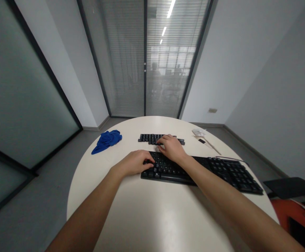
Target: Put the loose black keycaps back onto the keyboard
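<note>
1. The black keyboard [221,171] lies across the middle of the round white desk [155,217], and both forearms reach in towards it from the near edge.
2. The left hand [135,162] rests on the keyboard's left end, with the fingers curled down onto the keys and the thumb at the near edge. I cannot tell whether they grip the keyboard or only press on it.
3. The right hand [172,147] reaches across the keyboard's far edge. Its fingers are bent down onto a row of loose black keycaps [147,138] that lies just beyond the keyboard and parallel to it. Whether they pinch a keycap is hidden.
4. A thin cable [231,159] runs along the keyboard's far right edge.
5. Beyond the keyboard to the right lie a small crumpled white packet [198,132] and a thin stick [212,147], near each other.
6. Well left of the keyboard, near the desk rim, sits a bunched blue cloth [107,140].
7. Off the desk, past the keyboard's right end, a black chair seat [291,187] shows.
</note>
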Tool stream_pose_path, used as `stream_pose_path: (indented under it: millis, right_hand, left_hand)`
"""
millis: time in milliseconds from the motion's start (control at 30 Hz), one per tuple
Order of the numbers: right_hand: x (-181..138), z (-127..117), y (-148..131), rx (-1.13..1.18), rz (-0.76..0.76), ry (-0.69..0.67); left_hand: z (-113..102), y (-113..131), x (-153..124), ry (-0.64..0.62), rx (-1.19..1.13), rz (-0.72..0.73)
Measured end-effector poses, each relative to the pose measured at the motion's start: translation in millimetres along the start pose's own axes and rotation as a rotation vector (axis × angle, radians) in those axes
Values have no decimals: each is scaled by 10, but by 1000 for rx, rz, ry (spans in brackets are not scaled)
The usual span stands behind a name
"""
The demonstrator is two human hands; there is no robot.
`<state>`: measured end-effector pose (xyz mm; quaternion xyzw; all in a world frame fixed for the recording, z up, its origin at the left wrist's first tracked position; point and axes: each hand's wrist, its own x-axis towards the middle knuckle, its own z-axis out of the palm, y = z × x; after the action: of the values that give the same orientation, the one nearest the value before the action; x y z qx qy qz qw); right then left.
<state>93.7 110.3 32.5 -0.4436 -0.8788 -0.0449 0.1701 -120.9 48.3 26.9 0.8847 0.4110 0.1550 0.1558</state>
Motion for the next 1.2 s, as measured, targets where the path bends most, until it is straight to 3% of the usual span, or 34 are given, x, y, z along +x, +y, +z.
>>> stream_pose_path:
  millis: [333, 700, 833, 1067, 1200]
  right_hand:
    - [374, 265, -117, -161, -73, -47]
    - [444, 345, -174, -169, -96, -47]
    - [324, 218, -197, -89, -37, -17]
    - [-201, -98, -94, 320, 182, 11]
    - [-538, -130, -46, 573, 176, -29]
  left_hand:
    - [30, 1, 12, -4, 49, -14]
    - [25, 56, 10, 29, 33, -18]
    - [28, 52, 10, 44, 33, -34]
    - [49, 43, 13, 76, 36, -72]
    - [70, 47, 25, 100, 54, -49]
